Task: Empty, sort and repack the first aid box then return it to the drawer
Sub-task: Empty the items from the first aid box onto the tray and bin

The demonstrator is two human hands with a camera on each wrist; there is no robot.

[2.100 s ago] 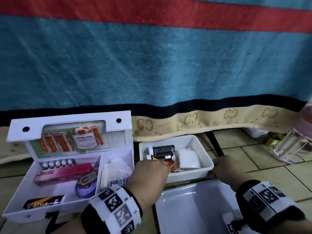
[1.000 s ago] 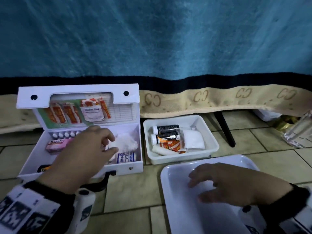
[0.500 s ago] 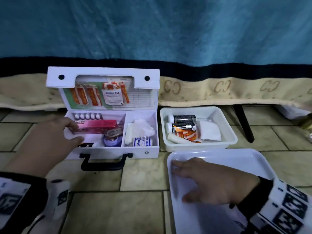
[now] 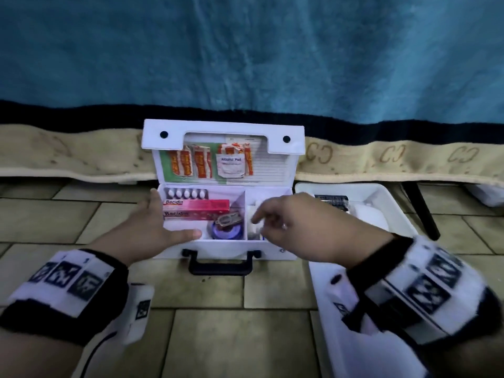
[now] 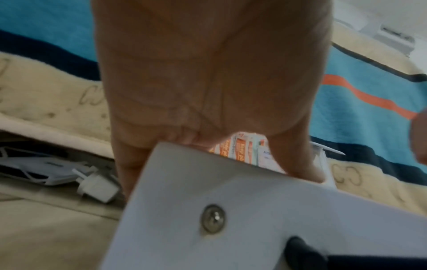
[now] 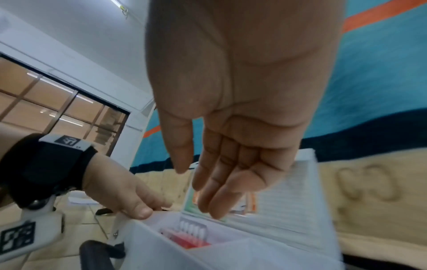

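Note:
The white first aid box (image 4: 272, 253) stands open on the tiled floor, with its lid leaning back. My left hand (image 4: 163, 222) grips its left front corner, thumb inside and fingers along the outer wall; the left wrist view shows the same grip on the box (image 5: 231, 210). My right hand (image 4: 263, 225) hovers over the right compartment with straight fingers (image 6: 215, 191) and holds nothing. The left compartment holds a pink Bacidin carton (image 4: 196, 210), a pill strip (image 4: 186, 193) and a tape roll (image 4: 227, 231). Plasters (image 4: 191, 165) and an alcohol pad (image 4: 231, 166) sit in the lid pocket.
A small white tub (image 4: 392, 203) with a dark-labelled bottle (image 4: 331, 199) stands right of the box. A large white tray (image 4: 319, 274) lies under my right wrist. A blue blanket (image 4: 245, 50) hangs behind, and a black leg (image 4: 420, 211) stands at the right.
My right hand has left the white tray and moved over the box's right compartment. My left hand has closed on the box's left front corner. The view has turned onto the box.

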